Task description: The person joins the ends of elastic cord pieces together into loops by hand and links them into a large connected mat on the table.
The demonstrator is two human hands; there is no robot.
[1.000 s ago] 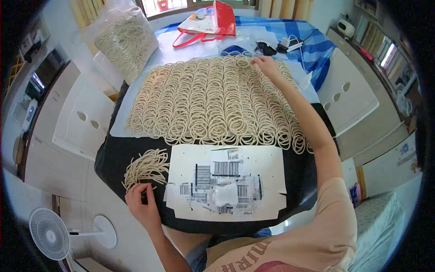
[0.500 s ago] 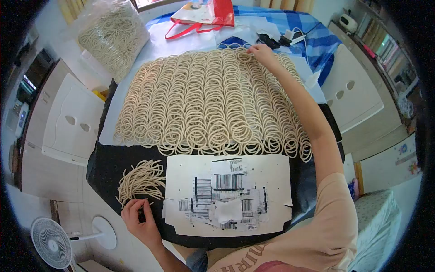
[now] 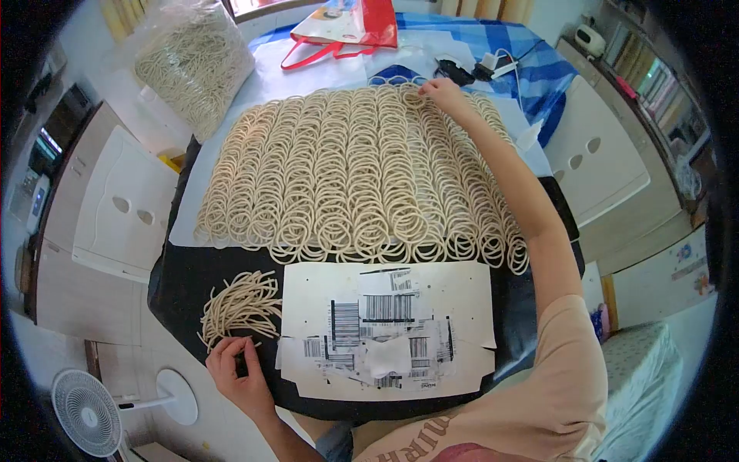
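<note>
Many beige rings (image 3: 350,177) lie in overlapping columns on a white sheet over the table. At the far edge of the rings, my right hand (image 3: 440,92) is closed, its fingertips pinching a ring at the top of a column. A pile of loose beige strips (image 3: 242,305) rests on the black cloth at the near left. My left hand (image 3: 237,368) is at the near edge of that pile with its fingertips curled together; what they hold, if anything, is too small to tell. Beside the pile lies a flat board (image 3: 315,292) with barcode labels stuck on it.
A clear plastic bag of beige strips (image 3: 188,69) stands at the back left. A red and white bag (image 3: 373,27), cables and a black item (image 3: 454,71) lie at the back on a blue checked cloth (image 3: 539,58). A white fan (image 3: 87,412) stands at lower left.
The view has shifted, so the table sits lower in it than a second ago. My right hand stays at the far edge of the rings, and my left hand stays beside the pile.
</note>
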